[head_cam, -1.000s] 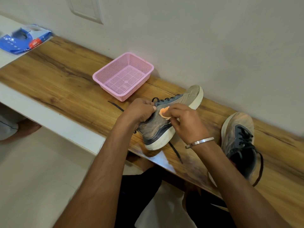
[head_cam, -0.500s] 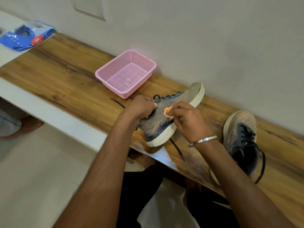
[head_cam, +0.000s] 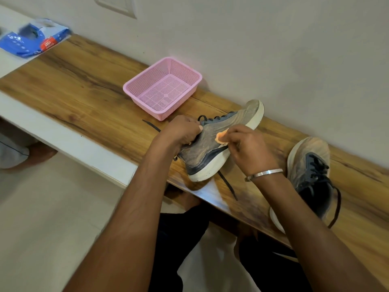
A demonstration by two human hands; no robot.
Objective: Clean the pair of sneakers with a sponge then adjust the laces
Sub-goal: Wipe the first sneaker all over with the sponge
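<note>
A dusty grey sneaker [head_cam: 212,144] with a white sole lies tilted on its side on the wooden shelf [head_cam: 84,95], toe toward the wall. My left hand [head_cam: 183,131] grips it at the collar near the dark laces. My right hand [head_cam: 246,148] pinches a small orange sponge [head_cam: 221,137] and presses it against the sneaker's side. The second sneaker [head_cam: 309,165], grey with a dark tongue and dark laces, lies to the right, partly hidden by my right forearm.
An empty pink mesh basket [head_cam: 162,87] stands against the wall behind the held sneaker. A blue packet [head_cam: 31,42] lies at the far left on a white ledge. Loose black lace ends [head_cam: 227,184] trail across the shelf. My legs are below the shelf edge.
My right hand with the sponge has slid a little along the sneaker's side toward the toe. My left hand keeps its hold on the collar.
</note>
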